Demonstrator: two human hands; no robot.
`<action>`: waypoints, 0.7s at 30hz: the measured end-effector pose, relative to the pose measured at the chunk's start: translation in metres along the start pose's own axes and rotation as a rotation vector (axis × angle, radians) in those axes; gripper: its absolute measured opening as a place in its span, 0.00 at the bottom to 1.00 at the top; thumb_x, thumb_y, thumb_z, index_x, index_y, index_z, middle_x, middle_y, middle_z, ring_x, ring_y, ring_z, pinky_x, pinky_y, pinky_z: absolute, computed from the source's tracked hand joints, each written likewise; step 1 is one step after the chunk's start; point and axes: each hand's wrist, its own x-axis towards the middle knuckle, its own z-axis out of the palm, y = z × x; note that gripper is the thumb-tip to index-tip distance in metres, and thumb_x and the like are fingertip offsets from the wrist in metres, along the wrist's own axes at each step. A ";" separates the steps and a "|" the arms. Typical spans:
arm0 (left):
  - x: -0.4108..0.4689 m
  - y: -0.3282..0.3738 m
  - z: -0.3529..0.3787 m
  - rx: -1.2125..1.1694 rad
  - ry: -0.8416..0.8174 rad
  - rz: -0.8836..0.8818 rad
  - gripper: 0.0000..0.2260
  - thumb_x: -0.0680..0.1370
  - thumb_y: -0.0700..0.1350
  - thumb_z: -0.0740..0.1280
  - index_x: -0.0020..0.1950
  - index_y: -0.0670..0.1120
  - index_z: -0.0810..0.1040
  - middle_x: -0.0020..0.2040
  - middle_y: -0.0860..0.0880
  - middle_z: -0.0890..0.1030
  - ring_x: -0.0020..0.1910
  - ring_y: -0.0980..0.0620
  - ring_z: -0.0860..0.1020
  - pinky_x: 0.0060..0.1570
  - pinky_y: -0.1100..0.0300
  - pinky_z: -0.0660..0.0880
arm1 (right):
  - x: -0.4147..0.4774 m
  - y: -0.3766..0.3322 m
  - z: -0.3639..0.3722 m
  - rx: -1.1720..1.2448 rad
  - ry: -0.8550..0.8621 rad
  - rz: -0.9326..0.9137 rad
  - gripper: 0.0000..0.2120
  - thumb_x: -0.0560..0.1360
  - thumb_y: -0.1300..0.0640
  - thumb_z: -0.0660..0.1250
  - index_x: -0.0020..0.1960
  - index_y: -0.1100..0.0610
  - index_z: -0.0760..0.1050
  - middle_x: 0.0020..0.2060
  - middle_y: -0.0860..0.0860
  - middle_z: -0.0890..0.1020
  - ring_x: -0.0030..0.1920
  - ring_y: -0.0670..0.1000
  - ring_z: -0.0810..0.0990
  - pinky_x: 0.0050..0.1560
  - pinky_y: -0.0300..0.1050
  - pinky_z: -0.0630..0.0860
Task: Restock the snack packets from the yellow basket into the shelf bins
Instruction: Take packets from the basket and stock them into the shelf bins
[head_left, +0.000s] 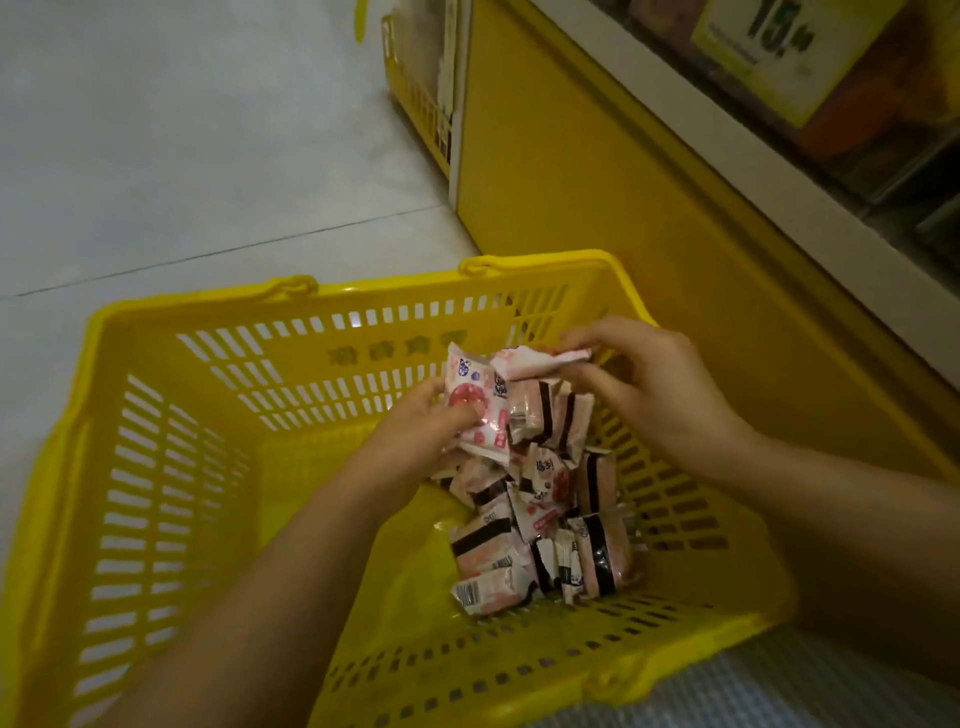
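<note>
Gathering packets from the yellow basket (156, 467) is the step in hand, we judge. The left grip (415, 431) is closed round one snack packet (475, 410), with the thumb pressed on its printed face. The right grip (639, 384) pinches a second packet (535, 361) by its edge, between thumb and fingertips. Both packets are held just above the pile (545, 535) in the basket's right half, close to the shelf (753, 176). To do it well we'd stack the two flat with faces matched. We'd hold mid-body, not by the crimped seam, then lift clear of the basket wall. The left packet stands near upright, long axis running away from us, face to the camera. The right one lies crosswise, long axis left-right.
</note>
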 end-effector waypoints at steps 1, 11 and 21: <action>0.001 0.002 0.002 -0.078 0.019 0.003 0.11 0.77 0.41 0.68 0.59 0.46 0.75 0.44 0.48 0.86 0.41 0.53 0.85 0.34 0.62 0.79 | 0.000 -0.003 0.002 0.093 -0.015 0.010 0.08 0.74 0.61 0.70 0.52 0.53 0.81 0.52 0.47 0.81 0.50 0.41 0.79 0.51 0.41 0.78; 0.003 0.011 -0.002 -0.253 0.066 0.066 0.07 0.82 0.44 0.60 0.58 0.46 0.73 0.47 0.48 0.86 0.46 0.51 0.84 0.35 0.58 0.80 | 0.009 -0.009 0.015 0.346 0.018 0.253 0.10 0.69 0.62 0.75 0.45 0.50 0.78 0.51 0.52 0.77 0.51 0.48 0.80 0.49 0.39 0.79; -0.002 0.013 0.012 -0.198 0.023 0.187 0.25 0.72 0.63 0.63 0.63 0.51 0.72 0.53 0.48 0.84 0.51 0.50 0.83 0.51 0.48 0.79 | 0.018 -0.019 0.024 0.810 0.070 0.550 0.11 0.71 0.63 0.72 0.50 0.56 0.74 0.45 0.54 0.81 0.36 0.45 0.84 0.36 0.36 0.79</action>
